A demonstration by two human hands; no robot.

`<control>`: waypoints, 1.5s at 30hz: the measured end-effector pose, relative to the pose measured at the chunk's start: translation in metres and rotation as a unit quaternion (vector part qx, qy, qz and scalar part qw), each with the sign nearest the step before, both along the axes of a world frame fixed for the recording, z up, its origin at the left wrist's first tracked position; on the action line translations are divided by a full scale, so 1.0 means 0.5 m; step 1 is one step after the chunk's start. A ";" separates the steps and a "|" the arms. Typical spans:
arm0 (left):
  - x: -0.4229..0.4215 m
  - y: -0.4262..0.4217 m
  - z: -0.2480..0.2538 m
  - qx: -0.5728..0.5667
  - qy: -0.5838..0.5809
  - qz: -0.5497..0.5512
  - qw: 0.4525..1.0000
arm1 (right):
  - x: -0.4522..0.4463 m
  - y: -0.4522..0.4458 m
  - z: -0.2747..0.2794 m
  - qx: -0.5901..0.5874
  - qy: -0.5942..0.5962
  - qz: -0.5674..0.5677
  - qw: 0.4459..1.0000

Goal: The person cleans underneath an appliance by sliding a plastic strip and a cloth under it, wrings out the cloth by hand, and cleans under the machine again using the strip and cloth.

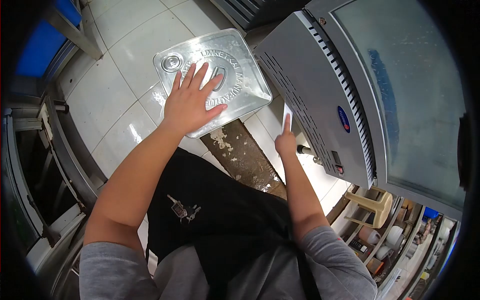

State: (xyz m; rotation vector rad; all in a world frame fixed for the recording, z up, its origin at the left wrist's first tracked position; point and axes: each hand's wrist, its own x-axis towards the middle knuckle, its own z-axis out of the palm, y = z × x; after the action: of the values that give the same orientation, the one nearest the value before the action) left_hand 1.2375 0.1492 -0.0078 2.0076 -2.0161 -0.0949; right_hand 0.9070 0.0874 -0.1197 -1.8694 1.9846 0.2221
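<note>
Under my left hand (192, 97) is a square metal tin (240, 65) with raised lettering and a small round cap in one corner. The palm lies flat on its top, fingers spread around the handle (219, 79) at the centre. My right hand (285, 140) is closed around a narrow, flat, whitish thing (287, 108), with the index finger stretched along it. Its lower part is hidden by the fingers, so its kind cannot be told. This hand is apart from the tin, beside the grey appliance.
A grey appliance (320, 85) with vents and a glass door stands close on the right. Behind it are a beige plastic stool (375, 207) and cluttered shelves (387, 245). Metal framing (75, 170) lines the left. A dark, worn strip (245, 155) crosses the white-tiled floor (115, 110).
</note>
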 end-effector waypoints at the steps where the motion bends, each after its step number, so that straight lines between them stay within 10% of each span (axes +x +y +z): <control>1: 0.000 -0.002 0.001 0.000 -0.003 0.000 1.000 | 0.015 -0.025 -0.009 -0.010 0.006 -0.011 1.000; 15: -0.004 -0.002 -0.003 0.000 -0.010 0.004 1.000 | 0.076 -0.073 -0.004 -0.072 -0.102 -0.028 0.992; 19: -0.005 -0.002 0.005 -0.002 0.001 0.007 1.000 | 0.067 -0.045 -0.068 -0.269 -0.182 0.007 0.946; 21: -0.003 -0.002 0.006 0.005 0.011 0.007 1.000 | 0.068 -0.029 -0.051 -0.063 -0.324 -0.156 0.931; 29: 0.015 -0.004 -0.014 -0.022 0.035 -0.004 0.999 | 0.073 0.014 -0.021 -0.245 -0.170 -0.020 0.954; 40: 0.037 0.005 -0.021 -0.046 0.146 0.005 0.988 | 0.130 -0.067 0.018 -0.070 0.065 0.029 0.995; 45: 0.043 -0.001 -0.020 -0.028 0.161 -0.004 0.987 | 0.101 -0.125 -0.077 -0.117 -0.127 0.135 0.976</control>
State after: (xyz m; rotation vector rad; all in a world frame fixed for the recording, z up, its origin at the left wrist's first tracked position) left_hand 1.2590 0.1489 -0.0179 1.8157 -1.8019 -0.3376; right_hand 0.9574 0.0251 -0.1579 -2.1902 1.6422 -0.1785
